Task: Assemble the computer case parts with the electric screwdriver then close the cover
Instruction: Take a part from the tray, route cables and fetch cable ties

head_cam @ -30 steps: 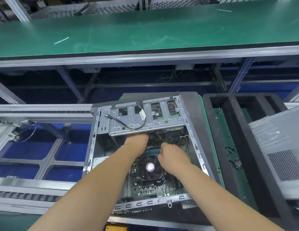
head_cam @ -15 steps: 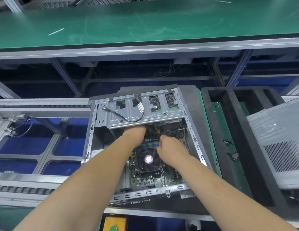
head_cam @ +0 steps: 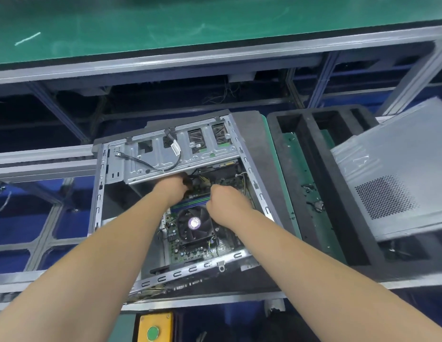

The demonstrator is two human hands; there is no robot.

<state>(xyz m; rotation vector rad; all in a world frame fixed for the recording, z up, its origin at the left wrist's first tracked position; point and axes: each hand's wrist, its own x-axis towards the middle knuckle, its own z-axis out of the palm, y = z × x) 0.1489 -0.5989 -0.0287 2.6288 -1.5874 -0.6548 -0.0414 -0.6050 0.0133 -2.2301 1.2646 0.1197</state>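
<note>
Two bare forearms entering from the lower left and lower right of the frame, no sleeves, gloves, watch or rings visible. Left hand (head_cam: 174,187) and right hand (head_cam: 226,202) both uncovered, seen from the back, fingers mostly hidden.

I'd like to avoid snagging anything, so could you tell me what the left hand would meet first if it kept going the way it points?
Probably the cable bundle just ahead of the left hand, under the drive cage; its fingers are hidden, so depth is unclear.
</note>
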